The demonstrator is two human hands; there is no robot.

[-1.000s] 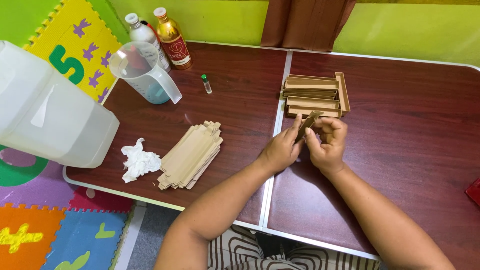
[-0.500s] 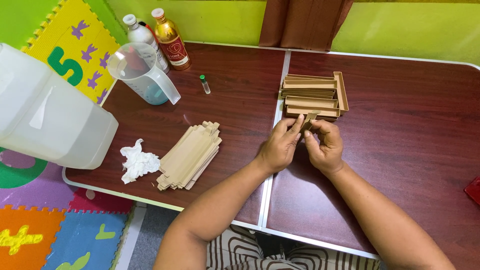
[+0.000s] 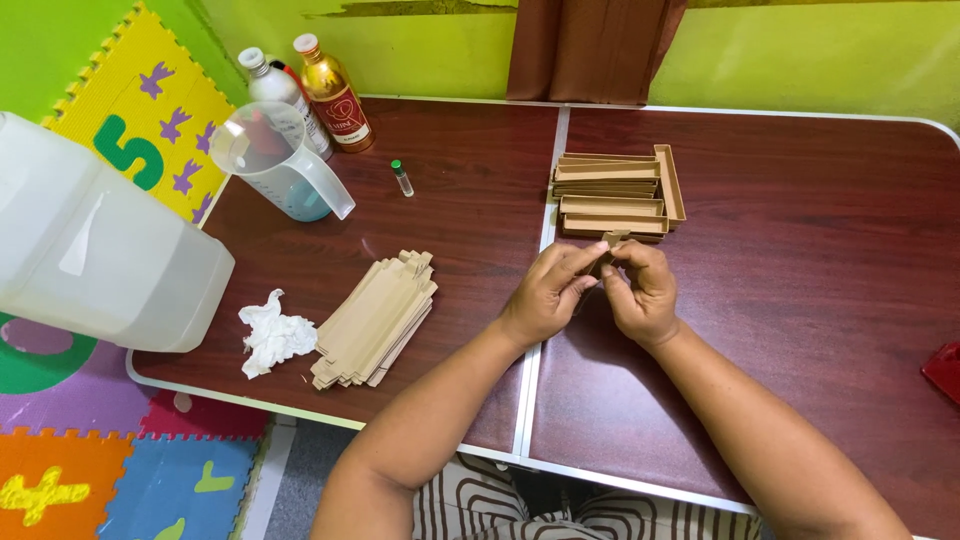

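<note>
While both hands meet over the middle seam of the dark red surface (image 3: 760, 300), a small brown cardboard piece (image 3: 612, 242) sits pinched between them; the left hand (image 3: 548, 295) has its grip closed on the piece's near side with thumb and forefinger, and the right hand (image 3: 640, 290) has its grip closed on the other side, fingers curled in; most of the piece is hidden by the fingers, so how far it is folded cannot be told. Just beyond the grip lies a stack of folded brown boxes (image 3: 615, 195), nearly touching the fingertips; a careless push forward could, I judge, nudge that stack out of line, and too hard a pinch could crease the thin card in the wrong place. Well to the left of the grip lies a fanned pile of flat cardboard blanks (image 3: 375, 320), with a crumpled white tissue (image 3: 270, 335) just beside it. Farther left and beyond, a clear measuring jug (image 3: 280, 165) holds a little bluish liquid at its bottom; a small vial with a green cap (image 3: 402, 178) lies on its side near it, contents too small to tell; a clear bottle (image 3: 275, 95) and an amber bottle (image 3: 335, 95) stand capped at the far edge, the amber one looking full. A large translucent jug (image 3: 90, 250) overhangs the left edge and appears empty; a knock from an elbow might tip it off.
</note>
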